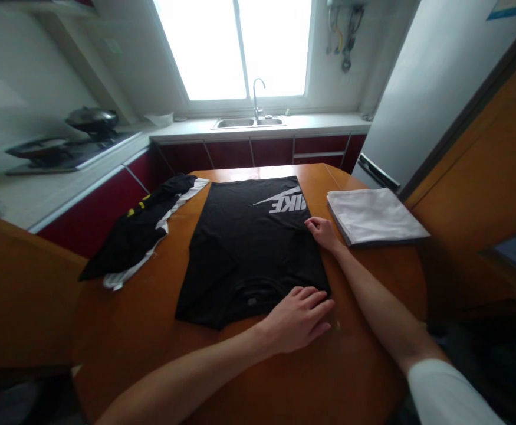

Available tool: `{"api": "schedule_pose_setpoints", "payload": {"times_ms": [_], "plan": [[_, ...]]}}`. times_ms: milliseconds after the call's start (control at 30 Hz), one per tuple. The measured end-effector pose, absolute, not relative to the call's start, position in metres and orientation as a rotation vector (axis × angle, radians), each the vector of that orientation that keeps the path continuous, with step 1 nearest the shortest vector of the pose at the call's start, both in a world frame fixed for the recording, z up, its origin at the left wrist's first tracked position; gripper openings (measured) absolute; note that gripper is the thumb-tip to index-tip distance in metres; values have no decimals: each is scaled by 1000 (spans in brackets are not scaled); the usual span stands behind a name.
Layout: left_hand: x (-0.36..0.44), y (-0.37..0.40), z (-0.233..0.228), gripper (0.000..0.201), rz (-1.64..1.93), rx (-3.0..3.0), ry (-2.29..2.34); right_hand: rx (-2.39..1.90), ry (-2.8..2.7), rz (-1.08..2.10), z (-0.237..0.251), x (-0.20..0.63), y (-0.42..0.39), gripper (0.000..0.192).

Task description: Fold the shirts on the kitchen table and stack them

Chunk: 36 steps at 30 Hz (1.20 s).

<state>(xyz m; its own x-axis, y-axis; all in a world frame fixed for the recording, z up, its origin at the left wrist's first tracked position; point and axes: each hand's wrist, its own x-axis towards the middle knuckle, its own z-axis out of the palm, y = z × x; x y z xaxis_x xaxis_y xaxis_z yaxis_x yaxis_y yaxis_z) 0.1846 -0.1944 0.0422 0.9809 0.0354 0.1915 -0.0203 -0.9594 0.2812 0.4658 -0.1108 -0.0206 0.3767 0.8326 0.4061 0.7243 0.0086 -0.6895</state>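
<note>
A black T-shirt [240, 242] with white lettering lies spread and partly folded on the wooden table, its neckline towards me. Along its right edge, my right hand [323, 232] has its fingers closed in a pinch on the fabric. My left hand [299, 320] reaches across in front, fingers stretched out and a little apart, resting at the shirt's near right corner by the shoulder. Some of that corner is hidden under the fingers.
A black and white garment with yellow marks [138, 230] lies rumpled on the left of the table [258, 383]. Folded white cloth [375, 213] sits at the right. Beyond are a sink [235, 123], a stove with a pan [92, 121], and a fridge [434, 88].
</note>
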Motion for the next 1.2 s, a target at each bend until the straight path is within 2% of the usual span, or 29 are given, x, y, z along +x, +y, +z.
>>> {"api": "schedule_pose_setpoints", "payload": {"times_ms": [167, 467, 533, 667, 767, 900, 1200], "plan": [[190, -201, 35, 39, 303, 2869, 21, -1774, -1449, 158, -19, 467, -116, 18], [189, -200, 17, 38, 346, 2893, -3, -1895, -1359, 52, -23, 469, -113, 10], [189, -200, 15, 38, 351, 2897, -8, -1854, -1281, 84, -24, 473, -112, 12], [188, -199, 14, 36, 352, 2891, -19, -1787, -1198, 132, -24, 481, -112, 32], [188, -198, 14, 35, 355, 2889, -25, -1684, -1173, 250, -22, 482, -114, 38], [188, -197, 14, 34, 355, 2887, -31, -1555, -1374, 401, -24, 480, -115, 35], [188, -197, 15, 34, 335, 2881, -32, -1757, -1474, 241, -25, 478, -114, 24]]}}
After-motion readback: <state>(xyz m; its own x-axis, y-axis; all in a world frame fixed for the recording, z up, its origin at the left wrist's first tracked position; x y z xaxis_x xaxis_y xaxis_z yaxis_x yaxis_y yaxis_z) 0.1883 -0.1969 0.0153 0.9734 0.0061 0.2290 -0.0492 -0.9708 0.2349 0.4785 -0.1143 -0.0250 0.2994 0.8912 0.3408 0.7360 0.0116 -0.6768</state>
